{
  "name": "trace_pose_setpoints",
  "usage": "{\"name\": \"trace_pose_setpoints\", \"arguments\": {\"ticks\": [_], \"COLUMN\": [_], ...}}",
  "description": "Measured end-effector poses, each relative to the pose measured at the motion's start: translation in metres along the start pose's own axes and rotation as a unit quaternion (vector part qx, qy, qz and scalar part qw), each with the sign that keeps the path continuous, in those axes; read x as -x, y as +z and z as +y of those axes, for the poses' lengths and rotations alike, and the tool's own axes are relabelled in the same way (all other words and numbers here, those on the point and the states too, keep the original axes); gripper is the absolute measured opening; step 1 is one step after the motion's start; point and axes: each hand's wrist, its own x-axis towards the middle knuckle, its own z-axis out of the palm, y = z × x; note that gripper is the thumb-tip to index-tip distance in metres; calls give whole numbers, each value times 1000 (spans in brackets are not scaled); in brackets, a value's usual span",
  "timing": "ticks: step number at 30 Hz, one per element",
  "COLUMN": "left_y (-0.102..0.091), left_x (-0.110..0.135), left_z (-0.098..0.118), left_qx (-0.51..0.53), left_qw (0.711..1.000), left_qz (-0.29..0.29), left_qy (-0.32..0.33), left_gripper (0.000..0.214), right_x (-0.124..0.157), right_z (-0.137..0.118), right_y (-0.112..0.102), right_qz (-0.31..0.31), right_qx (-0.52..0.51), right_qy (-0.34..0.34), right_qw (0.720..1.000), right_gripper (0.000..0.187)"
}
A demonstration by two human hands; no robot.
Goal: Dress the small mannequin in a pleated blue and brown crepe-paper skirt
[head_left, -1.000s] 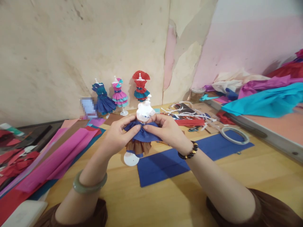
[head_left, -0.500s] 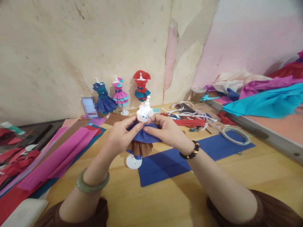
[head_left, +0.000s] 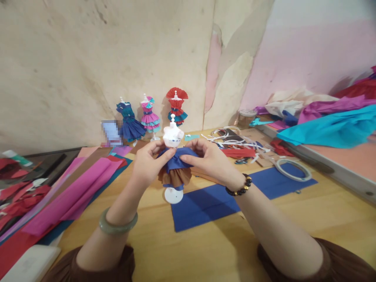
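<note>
Wooden table under both hands. Pink crepe sheets lie left of the left hand; a flat blue sheet sits below the right hand. Three dressed mini mannequins stand behind the hands, at the wall. Between the hands is a white mini mannequin, upright. Both hands are pinched closed, thumb and fingers on the blue paper skirt at its waist. A brown ruffle hangs just under the fingers, with the round base below it.

Soft, even indoor light, faint shadows, wide-angle bowing at edges, one pixelated patch.
</note>
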Motion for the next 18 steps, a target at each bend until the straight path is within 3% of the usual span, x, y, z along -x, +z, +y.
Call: {"name": "trace_pose_setpoints", "arguments": {"ticks": [3, 6, 8, 11, 15, 18], "left_y": [-1, -2, -2, -1, 2, 5], "left_x": [-3, -4, -4, -5, -4, -2], "left_z": [0, 0, -1, -4, -7, -5], "left_qx": [23, 18, 24, 42, 47, 42], "left_qw": [999, 996, 995, 995, 994, 993], "left_qz": [31, 67, 73, 68, 69, 81], "left_qy": [-33, -53, -61, -64, -64, -70], "left_gripper": [50, 53, 53, 50, 43, 40], "right_x": [1, 4, 7, 11, 17, 22], "right_z": [-1, -5, -7, -6, 3, 9], "right_y": [-1, 0, 3, 10, 18, 20], "right_qz": [78, 123, 99, 35, 44, 43], "right_qx": [84, 182, 234, 304, 393, 411], "right_qy": [-68, -198, -278, -338, -389, -423], "right_qw": [991, 955, 926, 890, 832, 806], "right_gripper": [37, 31, 24, 25, 21, 20]}}
